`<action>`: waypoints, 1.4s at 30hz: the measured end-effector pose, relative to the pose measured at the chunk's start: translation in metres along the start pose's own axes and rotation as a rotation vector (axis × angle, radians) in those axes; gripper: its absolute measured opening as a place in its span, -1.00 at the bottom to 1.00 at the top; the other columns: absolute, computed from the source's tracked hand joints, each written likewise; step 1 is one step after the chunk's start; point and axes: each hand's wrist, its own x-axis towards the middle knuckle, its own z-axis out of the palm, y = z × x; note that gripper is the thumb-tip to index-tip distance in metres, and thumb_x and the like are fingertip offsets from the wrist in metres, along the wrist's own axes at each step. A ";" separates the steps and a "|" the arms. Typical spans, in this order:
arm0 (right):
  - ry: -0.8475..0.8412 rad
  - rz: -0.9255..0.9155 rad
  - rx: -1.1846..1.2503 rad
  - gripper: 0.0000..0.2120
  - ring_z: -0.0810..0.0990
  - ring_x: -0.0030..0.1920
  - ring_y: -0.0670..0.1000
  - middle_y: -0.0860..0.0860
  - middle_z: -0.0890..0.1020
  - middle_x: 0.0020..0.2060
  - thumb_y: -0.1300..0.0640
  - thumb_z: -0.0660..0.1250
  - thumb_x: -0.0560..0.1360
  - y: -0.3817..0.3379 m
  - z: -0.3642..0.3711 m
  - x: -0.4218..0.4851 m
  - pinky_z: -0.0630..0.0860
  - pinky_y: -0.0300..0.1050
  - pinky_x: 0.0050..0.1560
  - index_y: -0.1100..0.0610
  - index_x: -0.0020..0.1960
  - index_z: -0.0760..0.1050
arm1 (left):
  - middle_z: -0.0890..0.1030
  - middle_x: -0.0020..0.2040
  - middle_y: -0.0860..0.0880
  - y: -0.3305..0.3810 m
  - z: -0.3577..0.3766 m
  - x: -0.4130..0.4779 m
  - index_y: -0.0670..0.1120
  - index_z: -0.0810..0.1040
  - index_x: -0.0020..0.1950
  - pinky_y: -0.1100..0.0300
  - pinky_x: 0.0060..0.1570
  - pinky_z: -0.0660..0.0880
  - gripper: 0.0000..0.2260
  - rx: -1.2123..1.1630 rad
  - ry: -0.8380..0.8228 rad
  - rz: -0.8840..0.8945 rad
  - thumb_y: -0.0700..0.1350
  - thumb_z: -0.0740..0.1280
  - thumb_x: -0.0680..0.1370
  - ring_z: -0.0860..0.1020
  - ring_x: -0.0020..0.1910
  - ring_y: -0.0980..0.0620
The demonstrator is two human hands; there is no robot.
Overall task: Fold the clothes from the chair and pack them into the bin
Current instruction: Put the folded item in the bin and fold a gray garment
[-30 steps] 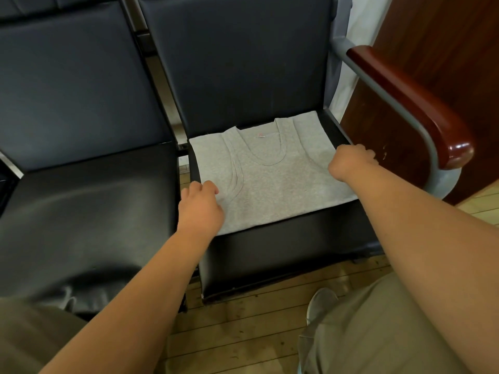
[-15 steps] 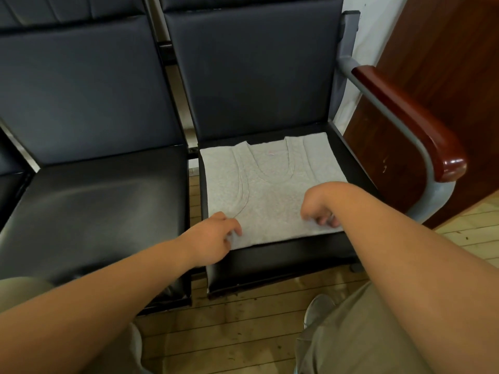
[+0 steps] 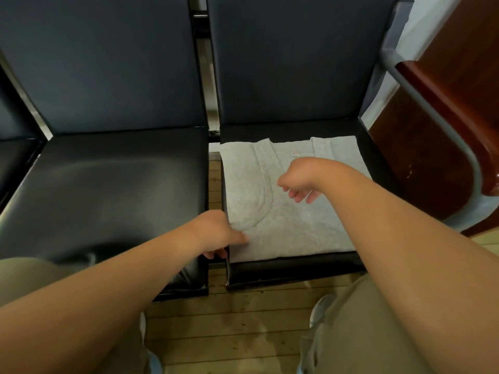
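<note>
On the chair seat (image 3: pixel 291 268), left hand (image 3: pixel 216 233) pinches the grey vest (image 3: pixel 297 228) corner; right hand (image 3: pixel 299 179) hangs slack above it

The grey vest (image 3: pixel 291 211) lies flat on the right seat (image 3: pixel 291 268), hemmed in by the backrest (image 3: pixel 294 63) behind and the wood-capped armrest (image 3: pixel 445 109) along its right side. Its near and left edges are open to reach. A narrow gap (image 3: pixel 215 190) parts this seat from the left seat (image 3: pixel 108 190), a broad open surface. The left hand (image 3: pixel 216 233) has its fingers in that gap at the vest's near corner. The right hand (image 3: pixel 299 179) hangs over the cloth's middle, with free air above.
</note>
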 end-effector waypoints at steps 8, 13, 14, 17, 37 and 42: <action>0.177 -0.191 0.041 -0.81 0.76 -0.06 0.07 0.08 0.74 -0.05 0.08 0.28 0.61 -0.081 0.026 0.055 0.72 0.09 0.06 0.16 0.06 0.61 | 0.75 -0.21 -0.12 -0.002 -0.004 0.014 -0.14 0.64 -0.04 0.13 -0.30 0.60 -0.77 -0.131 -0.001 -0.034 0.00 0.56 0.51 0.75 -0.26 -0.04; 0.306 -0.280 -0.050 -0.78 0.71 -0.03 0.15 0.06 0.65 -0.14 0.02 0.40 0.55 -0.113 0.050 0.082 0.61 -0.06 -0.19 0.18 0.02 0.58 | 0.68 -0.16 -0.13 -0.004 -0.015 0.019 -0.13 0.62 -0.12 0.08 -0.20 0.68 -0.85 -0.245 -0.038 -0.028 -0.08 0.50 0.52 0.68 -0.21 -0.09; 0.335 -0.302 -0.060 -0.71 0.69 0.05 0.15 0.05 0.63 -0.07 -0.03 0.44 0.53 -0.117 0.053 0.088 0.57 -0.06 -0.16 0.15 0.11 0.56 | 0.67 -0.15 -0.14 -0.005 -0.016 0.019 -0.13 0.61 -0.11 0.09 -0.21 0.69 -0.87 -0.290 -0.054 -0.032 -0.10 0.50 0.53 0.68 -0.20 -0.08; 0.391 -0.312 -0.096 -0.25 0.56 0.29 0.18 0.09 0.53 0.32 -0.16 0.53 0.46 -0.121 0.065 0.101 0.61 0.09 0.15 0.15 0.50 0.38 | 0.63 -0.16 -0.13 -0.009 -0.018 0.020 -0.09 0.54 -0.11 0.04 -0.22 0.69 -0.86 -0.394 -0.099 -0.047 -0.19 0.49 0.57 0.63 -0.25 -0.05; 0.530 -0.267 0.308 -0.79 0.72 -0.10 0.12 0.11 0.73 -0.11 0.03 0.38 0.63 -0.122 0.024 0.090 0.71 0.13 0.06 0.14 0.07 0.71 | 0.62 0.10 -0.22 0.000 -0.042 -0.008 -0.10 0.48 0.24 -0.17 -0.14 0.73 -0.69 -0.400 -0.047 0.000 -0.24 0.45 0.53 0.73 -0.08 -0.23; 0.516 -0.194 0.457 -0.87 0.71 -0.07 0.08 0.09 0.70 -0.03 0.07 0.37 0.65 -0.096 -0.008 0.082 0.74 0.07 0.03 0.07 0.08 0.68 | 0.69 0.09 -0.14 0.025 -0.036 -0.019 0.03 0.37 0.43 -0.06 -0.08 0.74 -0.48 -0.525 -0.110 0.211 -0.22 0.47 0.55 0.77 -0.13 -0.06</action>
